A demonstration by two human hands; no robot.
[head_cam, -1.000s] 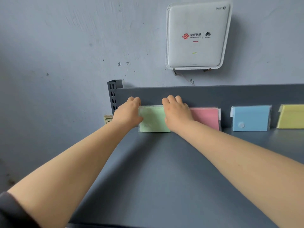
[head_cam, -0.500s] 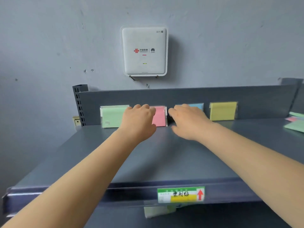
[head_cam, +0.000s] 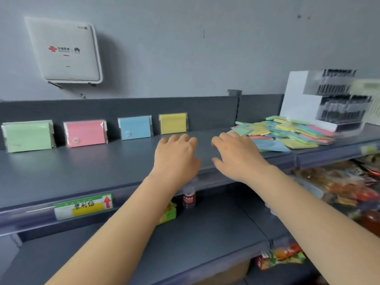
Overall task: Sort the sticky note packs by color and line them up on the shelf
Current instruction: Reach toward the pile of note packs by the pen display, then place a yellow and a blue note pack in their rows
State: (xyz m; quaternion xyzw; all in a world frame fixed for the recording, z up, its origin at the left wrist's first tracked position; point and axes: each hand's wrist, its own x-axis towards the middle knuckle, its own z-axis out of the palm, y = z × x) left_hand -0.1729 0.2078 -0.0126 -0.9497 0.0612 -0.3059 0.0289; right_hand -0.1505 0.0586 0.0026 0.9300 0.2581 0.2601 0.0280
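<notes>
Four groups of sticky note packs lean against the back wall of the grey shelf: green packs at the far left, then pink packs, blue packs and yellow packs. A loose pile of mixed sticky note packs lies on the shelf at the right. My left hand hovers palm down over the bare shelf in front of the yellow packs, holding nothing. My right hand is beside it, fingers spread, just left of the pile and holding nothing.
A white router box hangs on the wall at upper left. A white display rack of dark pens stands behind the pile. A price label sits on the shelf's front edge. Below are a small bottle and snack packets.
Both hands left the green packs and moved right along the row, past the pink and blue packs, toward the mixed pile. My view swung right with them.
</notes>
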